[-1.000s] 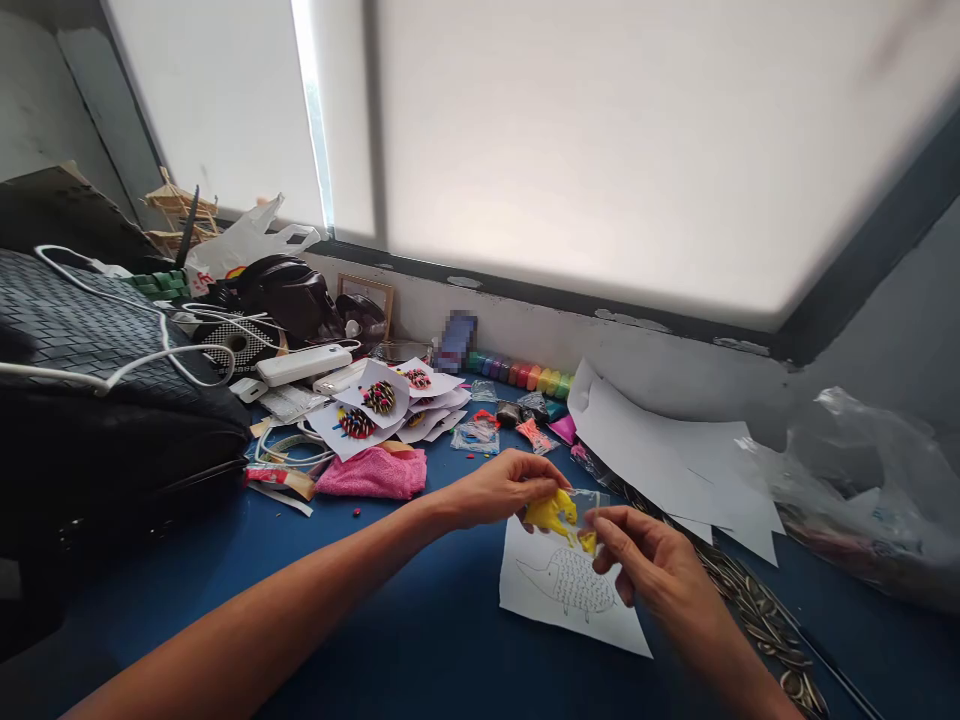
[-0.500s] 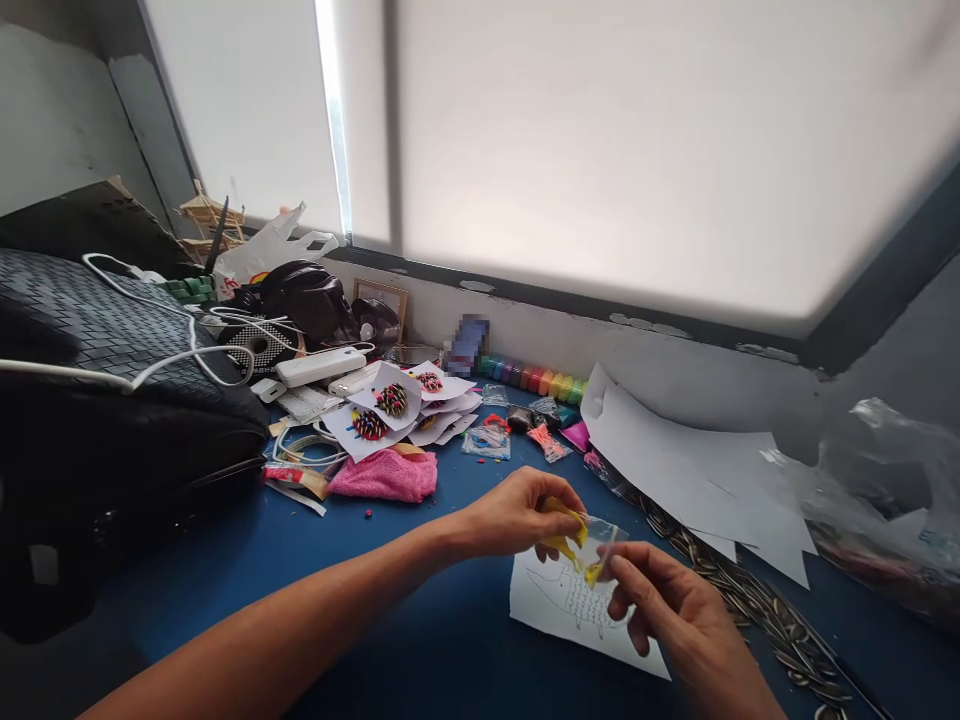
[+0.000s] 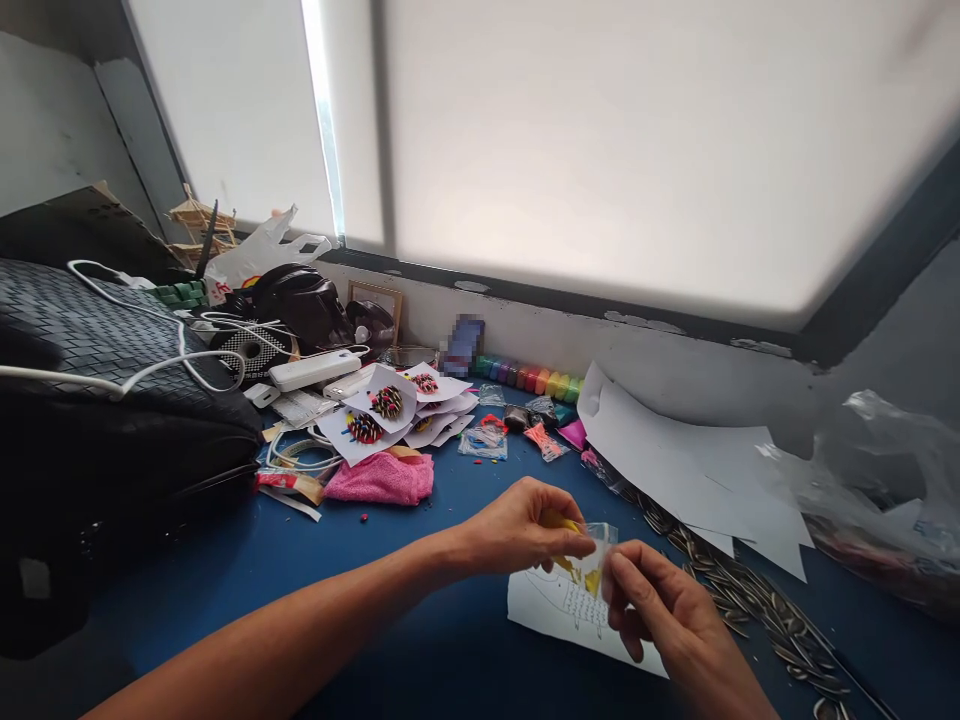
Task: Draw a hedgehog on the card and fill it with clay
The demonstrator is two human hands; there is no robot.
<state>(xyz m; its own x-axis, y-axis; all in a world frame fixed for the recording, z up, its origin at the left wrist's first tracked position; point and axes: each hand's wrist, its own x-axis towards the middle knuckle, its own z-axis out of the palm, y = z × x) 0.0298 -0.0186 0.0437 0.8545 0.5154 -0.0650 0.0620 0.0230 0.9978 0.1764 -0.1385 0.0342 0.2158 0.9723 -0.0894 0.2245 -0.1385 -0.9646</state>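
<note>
Holding a clear bag (image 3: 607, 537) with yellow clay (image 3: 592, 581) at lower right of centre, clamped one end in left hand (image 3: 525, 527), pinched the other in right hand (image 3: 666, 603). Seemed light, limp, slippery, likely best gripped by the edges. Hung above a paper drawing (image 3: 544, 622).

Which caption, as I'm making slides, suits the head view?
Two hands hold a clear plastic bag with yellow material above white drawn-on paper.

Broad white window blind (image 3: 600, 130), soft daylight passing through it, narrow bright gap (image 3: 322, 110) towards the left, dark grey window frame (image 3: 885, 262), low whitish wall (image 3: 540, 335) beneath, grey wall (image 3: 52, 120) at far left, blue tabletop (image 3: 435, 660).
</note>
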